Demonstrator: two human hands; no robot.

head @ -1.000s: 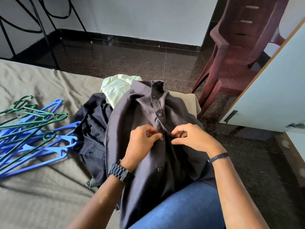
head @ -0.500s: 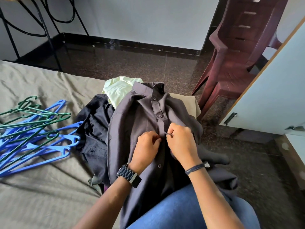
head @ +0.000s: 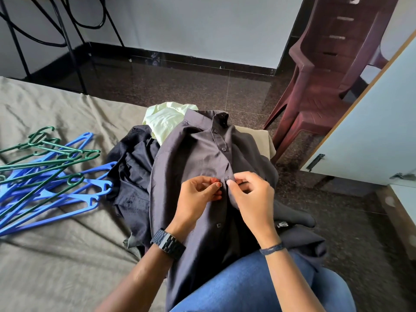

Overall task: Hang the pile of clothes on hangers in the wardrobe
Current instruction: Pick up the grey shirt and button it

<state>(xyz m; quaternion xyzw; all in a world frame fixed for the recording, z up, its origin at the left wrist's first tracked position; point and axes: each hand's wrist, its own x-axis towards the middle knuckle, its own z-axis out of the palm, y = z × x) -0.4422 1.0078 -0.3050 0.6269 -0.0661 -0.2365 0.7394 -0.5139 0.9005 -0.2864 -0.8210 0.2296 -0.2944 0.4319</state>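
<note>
Far left: blue and green hangers [head: 48, 176] lie in a loose heap on the grey-brown bedsheet [head: 56, 255]. Beside them sits the pile of clothes [head: 135, 176]: a black garment, a pale green shirt [head: 165, 120] behind it, a beige piece at the far edge. On top, running onto the person's lap, lies the dark grey shirt [head: 193, 154], collar away from the viewer. Left hand [head: 198, 198], watch on wrist, pinches the shirt's placket at mid-chest, fingers curled. Right hand [head: 252, 197] pinches the facing edge, fingertips almost touching the left's. Right: maroon plastic chair [head: 319, 86], then the open wardrobe door [head: 371, 131].
</note>
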